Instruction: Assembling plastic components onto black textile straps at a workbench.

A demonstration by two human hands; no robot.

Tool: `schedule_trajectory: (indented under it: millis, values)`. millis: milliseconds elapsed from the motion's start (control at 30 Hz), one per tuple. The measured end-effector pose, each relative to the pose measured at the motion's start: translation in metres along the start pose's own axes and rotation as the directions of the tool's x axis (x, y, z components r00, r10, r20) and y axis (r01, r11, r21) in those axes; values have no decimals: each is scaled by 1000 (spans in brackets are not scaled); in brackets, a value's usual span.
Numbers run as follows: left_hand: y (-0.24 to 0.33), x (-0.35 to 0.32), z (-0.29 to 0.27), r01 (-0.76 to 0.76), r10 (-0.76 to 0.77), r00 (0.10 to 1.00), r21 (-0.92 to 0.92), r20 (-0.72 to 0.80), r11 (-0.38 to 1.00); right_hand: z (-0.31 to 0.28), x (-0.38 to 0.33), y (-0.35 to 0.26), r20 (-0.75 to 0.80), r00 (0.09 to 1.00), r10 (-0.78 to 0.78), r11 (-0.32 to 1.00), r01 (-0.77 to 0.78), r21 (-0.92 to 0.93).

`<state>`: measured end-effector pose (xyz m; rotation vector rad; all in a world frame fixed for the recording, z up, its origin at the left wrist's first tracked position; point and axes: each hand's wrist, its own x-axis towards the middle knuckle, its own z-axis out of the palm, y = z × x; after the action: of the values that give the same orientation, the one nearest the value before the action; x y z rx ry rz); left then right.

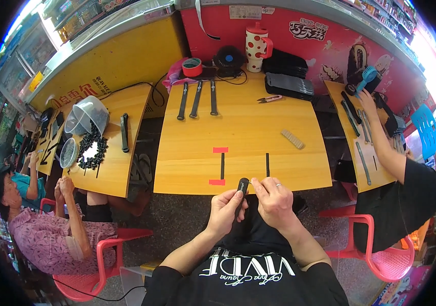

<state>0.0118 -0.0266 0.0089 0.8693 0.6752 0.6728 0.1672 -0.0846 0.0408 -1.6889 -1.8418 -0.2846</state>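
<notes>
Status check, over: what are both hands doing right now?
Left hand and right hand both grip a slim black strap piece at the yellow wooden table edge. Nothing blocking them.

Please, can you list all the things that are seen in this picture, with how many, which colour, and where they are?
Black strap piece: 1, black, held in both hands at the near table edge.
Wooden table: 1, yellow, centre.
Red tape marks: 2, red, near side of the table.
Long straps: 3, black, far left of the table.
Tape roll: 1, red, far edge.
Mug: 1, white with red dots, far edge.
Small fan: 1, black, beside the mug.
Snips: 1, far right.
Side table: 1, yellow, left.
Red chair: 1, right.
Left hand: 1, gripping the piece.
Right hand: 1, ring on a finger.
</notes>
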Motion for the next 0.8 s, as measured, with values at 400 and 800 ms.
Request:
schedule_trajectory:
  millis: [400, 800]
  values:
    - [-1, 0, -5, -441, 481, 867, 649, 130, 620, -6, 9, 8, 40, 998, -58, 989, 52, 136]
    - [13, 15, -21, 142, -88, 924, -121, 373, 982, 2, 2, 16, 127, 992, -12, 887, -48, 459]
